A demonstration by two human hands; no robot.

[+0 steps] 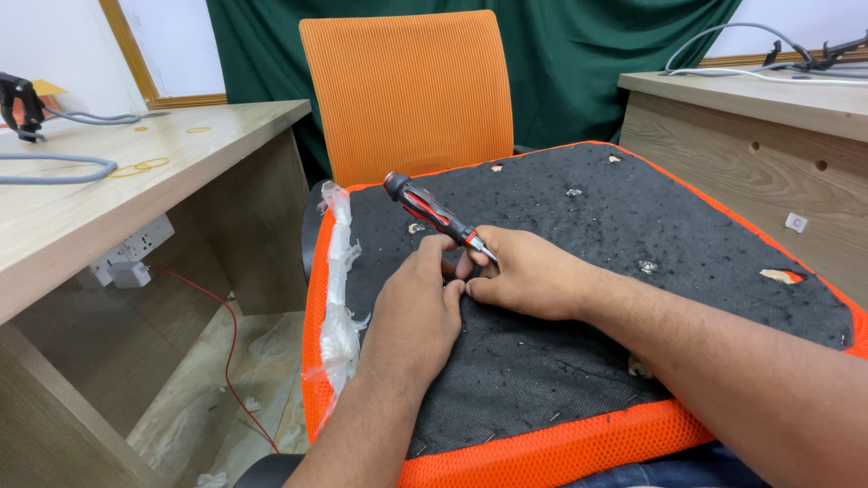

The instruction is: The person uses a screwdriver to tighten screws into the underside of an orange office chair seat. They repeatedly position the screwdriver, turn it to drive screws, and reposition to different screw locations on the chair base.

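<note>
An upturned chair seat [723, 262] lies in front of me, its black fabric underside rimmed with orange mesh. My right hand [533, 276] grips a screwdriver [432, 211] with a red and black handle, its tip pressed down into the black fabric near the seat's middle. My left hand [418, 303] rests on the fabric right beside it, fingers pinched around the spot where the tip meets the seat. The tip itself is hidden by my fingers.
An orange chair back [407, 90] stands behind the seat. A wooden desk [108, 190] with grey cables is at the left, another desk [759, 136] at the right. Torn clear plastic [339, 298] hangs along the seat's left edge. A red wire [226, 334] runs to the floor.
</note>
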